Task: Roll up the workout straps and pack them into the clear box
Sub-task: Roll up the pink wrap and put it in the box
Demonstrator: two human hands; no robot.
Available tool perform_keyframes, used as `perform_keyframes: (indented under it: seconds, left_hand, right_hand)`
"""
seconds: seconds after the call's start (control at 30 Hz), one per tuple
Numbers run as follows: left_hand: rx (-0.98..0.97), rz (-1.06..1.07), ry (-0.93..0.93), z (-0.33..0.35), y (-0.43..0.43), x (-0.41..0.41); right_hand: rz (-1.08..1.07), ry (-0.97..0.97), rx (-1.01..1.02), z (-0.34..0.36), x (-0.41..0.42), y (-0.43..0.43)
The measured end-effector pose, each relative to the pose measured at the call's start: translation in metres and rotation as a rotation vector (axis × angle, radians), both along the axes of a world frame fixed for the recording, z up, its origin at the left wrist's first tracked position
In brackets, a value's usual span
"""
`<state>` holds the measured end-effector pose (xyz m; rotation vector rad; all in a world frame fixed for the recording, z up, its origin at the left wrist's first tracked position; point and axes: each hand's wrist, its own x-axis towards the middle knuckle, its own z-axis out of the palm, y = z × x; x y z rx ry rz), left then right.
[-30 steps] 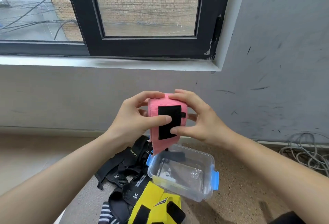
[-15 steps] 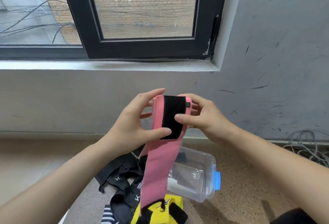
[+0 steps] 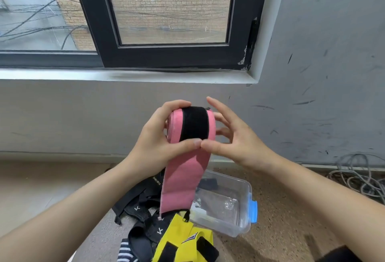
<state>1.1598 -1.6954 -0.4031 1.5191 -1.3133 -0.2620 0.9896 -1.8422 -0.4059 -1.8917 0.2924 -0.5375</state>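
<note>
Pink strap point(image 3: 185, 174): partly rolled and held in the air in front of the grey wall. Its loose tail hangs straight down, ending just above the yellow strap point(image 3: 181, 238).
Left hand point(image 3: 158, 143): clamped on the roll, with the fingers curled over the top and the thumb pressed across the front, below the black fastener patch point(image 3: 194, 124).
Right hand point(image 3: 237, 143): fingers spread and mostly straight at the right end of the roll. Only the thumb tip presses the strap, touching the left thumb, and the hand closes round nothing.
Clear box point(image 3: 248, 193): lidless on the floor point(image 3: 291, 230), near and right of the strap pile, with a blue latch point(image 3: 253, 211) on its right end. Something dark shows at its far end, and whether that lies inside or behind cannot be told.
Black straps point(image 3: 143, 205): heaped loose on the floor, left of the box, not yet rolled.
Risk, unwinding: one hand alone pins the coil, so a slackened left thumb would probably let the springy fabric spring open.
Risk, crooked roll: with the right hand not guiding the edge, the next turns may creep sideways into a cone, which would pack badly.
Risk, snagging: the dangling end has small black loops close to the yellow strap's fastener, and these could catch it and drag it upward.
Risk, fastener: the patch may grip the fabric early and lock in a loose turn.
</note>
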Motion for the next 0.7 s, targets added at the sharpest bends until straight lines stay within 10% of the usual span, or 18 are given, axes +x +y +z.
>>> perform_keyframes:
  seconds: [0.33,0.7]
  left_hand:
    - [0.042,0.017,0.438,0.012,-0.002,-0.019]
    - [0.065,-0.201,0.180,0.004,0.008,0.001]
  right_hand:
    - [-0.009,-0.181,-0.356,0.000,0.008,0.012]
    - [0.008,-0.190,-0.028,0.001,0.005,0.002]
